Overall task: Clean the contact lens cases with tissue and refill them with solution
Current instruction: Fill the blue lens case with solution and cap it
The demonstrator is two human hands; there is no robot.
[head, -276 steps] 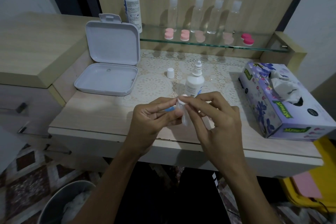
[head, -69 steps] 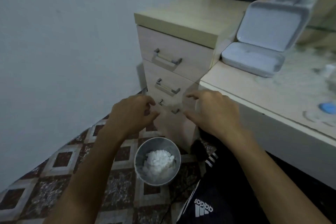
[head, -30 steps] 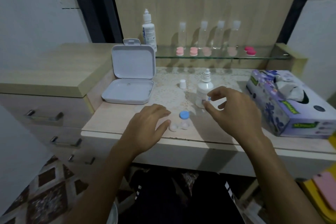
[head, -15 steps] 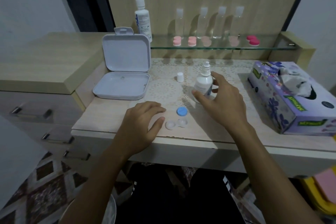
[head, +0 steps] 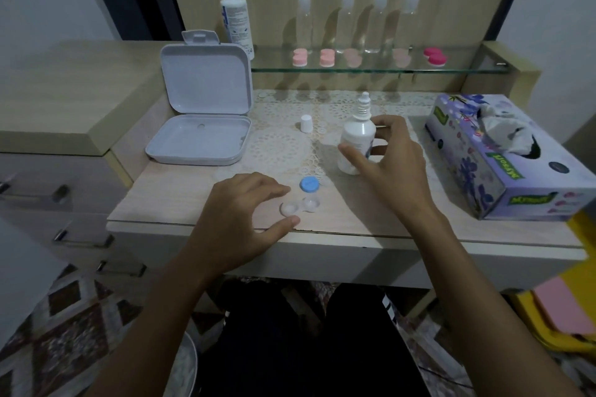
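Here the tissue box (head: 503, 171) sits at the right end of the desk (head: 371, 222), soft paper poking from its slot. The small solution bottle (head: 357, 138) stands uncapped mid-desk; it looks light, smooth and likely squeezable, best taken round its body. The right hand (head: 393, 167) curls around it, thumb in front, though a firm grip cannot be told. The left hand (head: 245, 213) hovers, fingers loosely spread, beside the open lens case (head: 300, 206) near the front edge: tiny, stiff and easily tipped, so steadying its rim seems wise. Its blue cap (head: 309, 184) lies just behind.
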